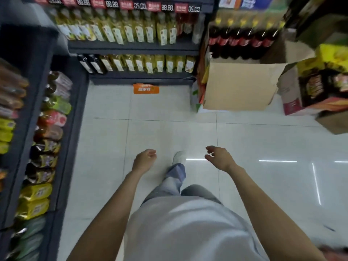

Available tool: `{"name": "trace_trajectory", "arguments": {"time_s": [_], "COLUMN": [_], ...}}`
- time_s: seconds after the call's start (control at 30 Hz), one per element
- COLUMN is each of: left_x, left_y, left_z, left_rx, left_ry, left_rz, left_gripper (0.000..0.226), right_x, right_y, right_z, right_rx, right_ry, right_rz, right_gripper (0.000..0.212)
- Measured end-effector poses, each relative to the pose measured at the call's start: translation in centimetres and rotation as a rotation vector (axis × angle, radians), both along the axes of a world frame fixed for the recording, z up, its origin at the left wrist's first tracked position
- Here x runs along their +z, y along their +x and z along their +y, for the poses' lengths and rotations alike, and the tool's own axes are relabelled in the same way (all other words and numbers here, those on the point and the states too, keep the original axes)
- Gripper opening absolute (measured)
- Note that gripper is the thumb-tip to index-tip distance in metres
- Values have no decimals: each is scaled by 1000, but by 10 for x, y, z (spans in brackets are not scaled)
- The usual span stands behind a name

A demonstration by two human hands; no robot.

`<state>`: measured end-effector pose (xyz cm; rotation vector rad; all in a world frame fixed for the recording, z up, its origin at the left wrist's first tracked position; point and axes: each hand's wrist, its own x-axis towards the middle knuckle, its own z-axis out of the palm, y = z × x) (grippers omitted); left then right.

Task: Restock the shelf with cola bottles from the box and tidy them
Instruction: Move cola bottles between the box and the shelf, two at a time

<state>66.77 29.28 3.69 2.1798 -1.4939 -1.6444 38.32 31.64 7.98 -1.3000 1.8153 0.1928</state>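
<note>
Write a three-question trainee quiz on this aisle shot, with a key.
1. True or false: the left hand holds a cola bottle.
2. Where does the row of cola bottles stand? A) behind the open box B) on the floor by the shoe C) among the snack bags on the left shelf
3. Fill in: lying on the floor at the foot of the far shelf is an ______ packet.

Key: 1 false, both it and the right hand hold nothing, fingers loosely curled. 2 A. 3 orange.
</note>
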Motion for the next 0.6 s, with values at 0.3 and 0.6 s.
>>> {"name": "trace_trajectory", "arguments": {"time_s": [0.3,0.6], "left_x": [3,8], "left_y": [-122,-286], "left_z": [-160,-347], "left_rx": [-72,-197], "left_ry": [-67,-257], "left_rz": [-98,-105], "left_gripper": [23,22], "right_x": [-12,-46], "right_y": [-143,-250], "right_z": [-170,-342], "right_rx": [-65,-78], "right_ry": [-69,-226], "right_rz": [26,-52], "right_gripper": [37,31]}}
